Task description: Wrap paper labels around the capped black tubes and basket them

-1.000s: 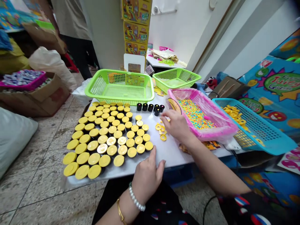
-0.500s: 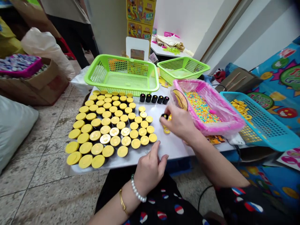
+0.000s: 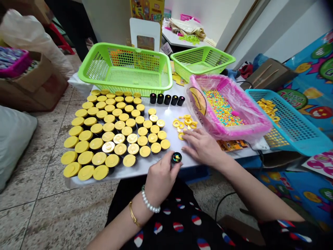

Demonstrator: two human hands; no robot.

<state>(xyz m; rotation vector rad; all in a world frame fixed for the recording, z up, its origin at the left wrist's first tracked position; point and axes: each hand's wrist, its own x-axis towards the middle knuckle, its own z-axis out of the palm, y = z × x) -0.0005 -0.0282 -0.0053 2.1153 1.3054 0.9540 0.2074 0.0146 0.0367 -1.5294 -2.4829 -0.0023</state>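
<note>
My left hand is closed around a small black cup, gripped between thumb and fingers. Colourful beads show inside its upturned mouth. To the right, my right hand reaches over the table with its fingers stretched out. Its fingertips touch or hover just above a yellow ring piece; which of the two I cannot tell. Several more yellow ring pieces with short stems lie loosely just beyond. Left of my hands stand many black cups topped with yellow lids, set in rows.
Several lidless black cups stand in a row behind. A pink basket, lined with plastic, holds colourful beads. At right, a blue basket contains yellow pieces. Two green baskets sit along the back.
The black cup has passed from my right hand to my left. My right hand has lowered to the yellow ring pieces with its fingers extended. The camera view has shifted slightly.
</note>
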